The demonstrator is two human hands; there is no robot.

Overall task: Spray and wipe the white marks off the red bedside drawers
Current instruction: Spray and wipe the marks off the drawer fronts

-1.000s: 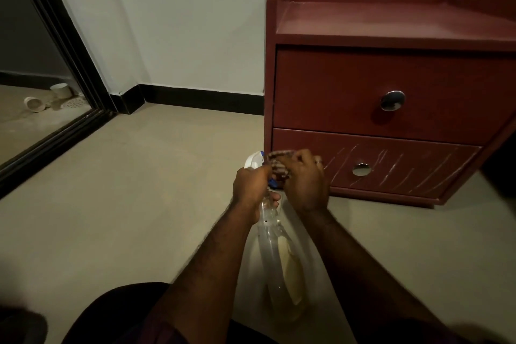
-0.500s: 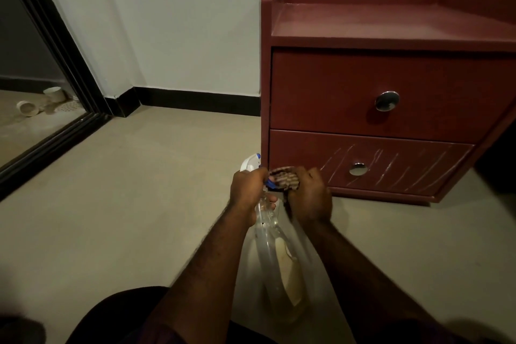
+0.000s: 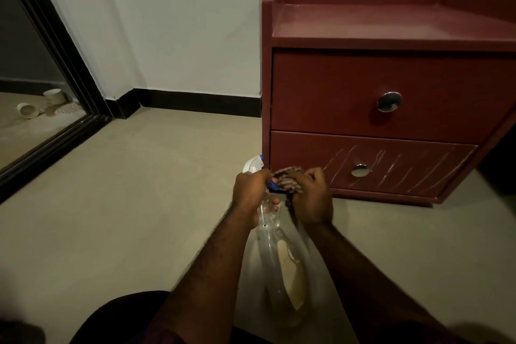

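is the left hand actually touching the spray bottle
Touching. The head view shows the left hand wrapped round the neck of the spray bottle, just under its white trigger head.

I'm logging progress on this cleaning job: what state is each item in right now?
upper drawer: closed, no white marks visible on it.
lower drawer: closed, white marks streaked across its front.
spray bottle: tilted, gripped at the neck by the left hand.
cloth: bunched up in the right hand, close by the bottle's trigger.
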